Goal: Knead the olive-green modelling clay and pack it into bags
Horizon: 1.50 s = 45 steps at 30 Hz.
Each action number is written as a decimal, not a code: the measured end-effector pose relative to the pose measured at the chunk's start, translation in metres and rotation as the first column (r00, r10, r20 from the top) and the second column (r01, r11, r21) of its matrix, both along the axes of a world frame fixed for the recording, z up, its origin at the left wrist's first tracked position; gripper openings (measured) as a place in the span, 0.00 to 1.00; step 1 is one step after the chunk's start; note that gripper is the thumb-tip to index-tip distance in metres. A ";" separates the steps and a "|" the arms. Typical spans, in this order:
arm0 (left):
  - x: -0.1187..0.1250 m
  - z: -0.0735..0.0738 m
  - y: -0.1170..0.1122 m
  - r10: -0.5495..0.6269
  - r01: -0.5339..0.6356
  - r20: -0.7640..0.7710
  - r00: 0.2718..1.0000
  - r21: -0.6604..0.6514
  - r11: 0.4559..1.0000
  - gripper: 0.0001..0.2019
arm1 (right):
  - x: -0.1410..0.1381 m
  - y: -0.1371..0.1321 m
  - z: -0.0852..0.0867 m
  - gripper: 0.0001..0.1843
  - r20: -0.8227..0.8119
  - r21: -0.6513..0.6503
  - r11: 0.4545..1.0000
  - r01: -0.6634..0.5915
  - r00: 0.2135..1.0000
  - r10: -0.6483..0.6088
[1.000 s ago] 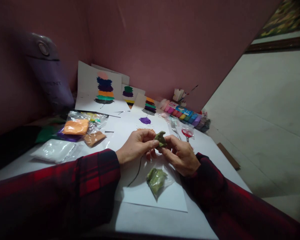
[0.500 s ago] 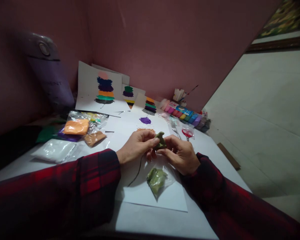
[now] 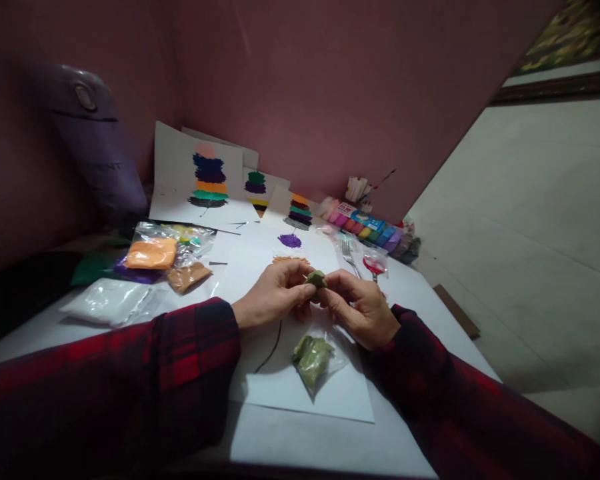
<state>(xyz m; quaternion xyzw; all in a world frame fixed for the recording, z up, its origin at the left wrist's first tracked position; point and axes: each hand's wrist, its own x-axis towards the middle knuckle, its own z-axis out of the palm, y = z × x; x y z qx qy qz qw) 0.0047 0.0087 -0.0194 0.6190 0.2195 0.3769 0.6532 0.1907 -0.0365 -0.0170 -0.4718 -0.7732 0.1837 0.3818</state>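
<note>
Olive-green clay lump, partly hidden
Fingertips cover its sides; the brown-framed painting is cut off upper right.

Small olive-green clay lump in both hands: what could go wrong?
Held between the left hand and right hand, the clay lump might tear or drop onto the white paper sheet. A clear plastic bag of olive-green clay lies near the right hand, which could nudge it.

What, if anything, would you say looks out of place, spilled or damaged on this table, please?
Nothing appears spilled or damaged. Only the fork seems mildly odd: a piece of cutlery lying beyond the right hand, near a pack of coloured blocks.
</note>
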 end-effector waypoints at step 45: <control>-0.001 0.005 -0.004 0.042 -0.041 -0.050 0.998 0.009 0.999 0.11 | 0.000 0.000 0.000 0.13 -0.028 -0.025 1.000 0.003 1.000 -0.004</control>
